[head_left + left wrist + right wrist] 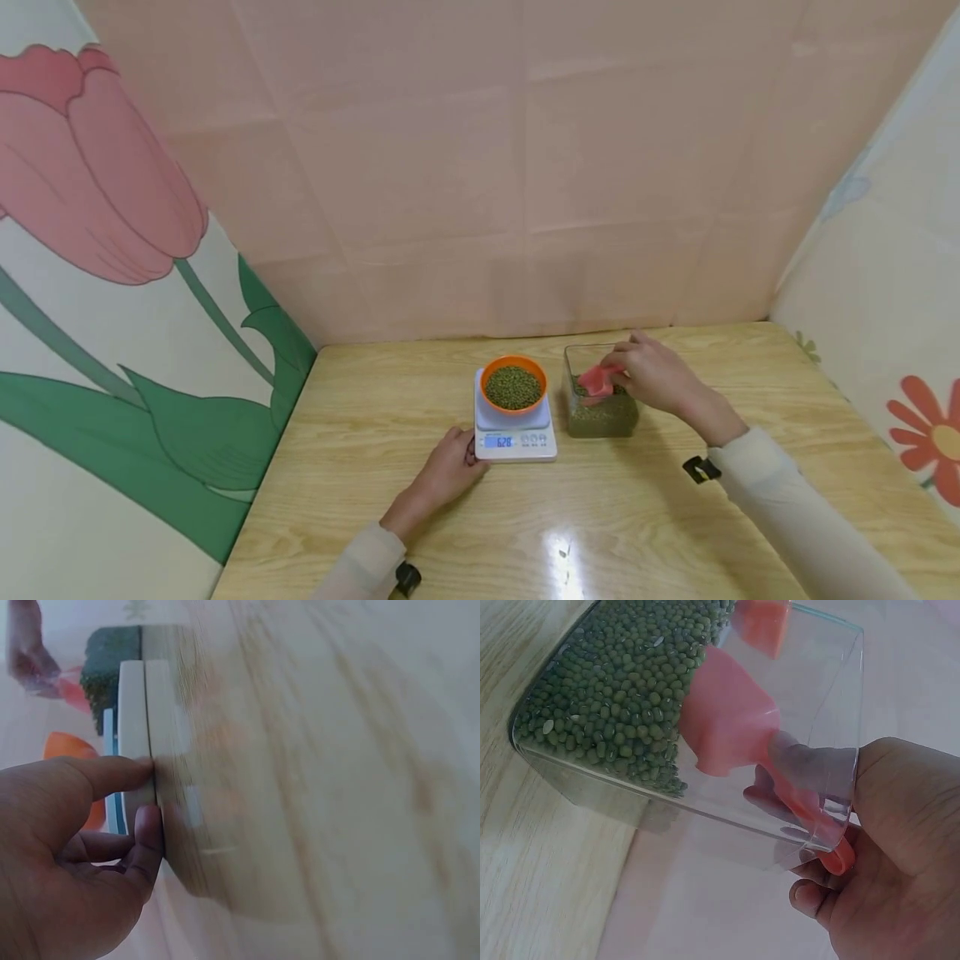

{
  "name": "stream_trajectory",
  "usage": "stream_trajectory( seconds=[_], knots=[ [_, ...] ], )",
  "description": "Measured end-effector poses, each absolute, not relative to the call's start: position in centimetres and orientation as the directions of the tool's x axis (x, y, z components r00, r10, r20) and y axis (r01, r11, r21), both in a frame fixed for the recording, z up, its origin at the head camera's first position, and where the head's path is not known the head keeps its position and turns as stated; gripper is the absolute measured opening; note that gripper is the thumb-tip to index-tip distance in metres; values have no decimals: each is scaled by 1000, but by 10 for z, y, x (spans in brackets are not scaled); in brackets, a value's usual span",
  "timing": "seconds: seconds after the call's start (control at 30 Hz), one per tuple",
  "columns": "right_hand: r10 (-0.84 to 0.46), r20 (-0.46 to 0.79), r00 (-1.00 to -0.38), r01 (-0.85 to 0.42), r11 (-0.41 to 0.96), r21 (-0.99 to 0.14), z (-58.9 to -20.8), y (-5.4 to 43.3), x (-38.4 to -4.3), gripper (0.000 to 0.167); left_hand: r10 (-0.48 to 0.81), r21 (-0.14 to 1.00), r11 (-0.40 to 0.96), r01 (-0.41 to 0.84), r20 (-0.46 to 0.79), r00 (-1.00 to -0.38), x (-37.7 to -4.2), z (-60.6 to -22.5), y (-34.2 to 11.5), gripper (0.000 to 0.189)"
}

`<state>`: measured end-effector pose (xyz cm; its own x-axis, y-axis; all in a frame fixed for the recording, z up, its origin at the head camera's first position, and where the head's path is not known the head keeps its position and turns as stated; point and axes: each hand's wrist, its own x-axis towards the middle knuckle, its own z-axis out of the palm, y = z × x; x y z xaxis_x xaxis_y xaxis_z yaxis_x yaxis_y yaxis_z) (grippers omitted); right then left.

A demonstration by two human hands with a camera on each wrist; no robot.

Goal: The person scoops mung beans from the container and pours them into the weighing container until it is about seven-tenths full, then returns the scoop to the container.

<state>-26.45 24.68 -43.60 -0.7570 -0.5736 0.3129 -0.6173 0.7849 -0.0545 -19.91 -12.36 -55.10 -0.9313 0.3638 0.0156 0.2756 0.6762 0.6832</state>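
Observation:
My right hand (656, 375) grips a pink plastic scoop (731, 712) by its handle, thumb along one side. The scoop's head dips into green mung beans (622, 682) inside a clear square container (600, 417). On the left, my left hand (450, 462) holds the front left corner of a white kitchen scale (517, 448), thumb and curled fingers against its edges in the left wrist view. An orange bowl (542, 371) full of mung beans sits on the scale's platform, and the blue display (498, 442) shows digits.
The container stands close to the scale's right side on a wood-grain table (360, 408). A pink-beige backdrop (420, 208) rises behind the table. Flower-patterned panels flank it, with a large tulip (112, 167) on the left one.

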Motion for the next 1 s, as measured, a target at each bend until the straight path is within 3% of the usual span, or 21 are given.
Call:
stream_trajectory(
  seconds=[0.3, 0.63, 0.83, 1.0],
  knots=[
    [-539, 310, -783, -590, 802, -98, -441, 251, -264, 16, 380, 686, 669, 287, 17, -925, -200, -549, -124, 27],
    [-521, 381, -764, -599, 792, -118, -433, 259, -261, 24, 433, 759, 601, 252, -44, -900, -210, -541, -132, 24],
    [-471, 399, -787, -565, 810, -157, -428, 271, -264, 38, 431, 787, 591, 179, -121, -894, -214, -529, -138, 45],
    [-392, 347, -852, -492, 826, -275, -422, 280, -262, 48, 411, 761, 632, 148, -167, -896, -220, -515, -147, 65]
  ],
)
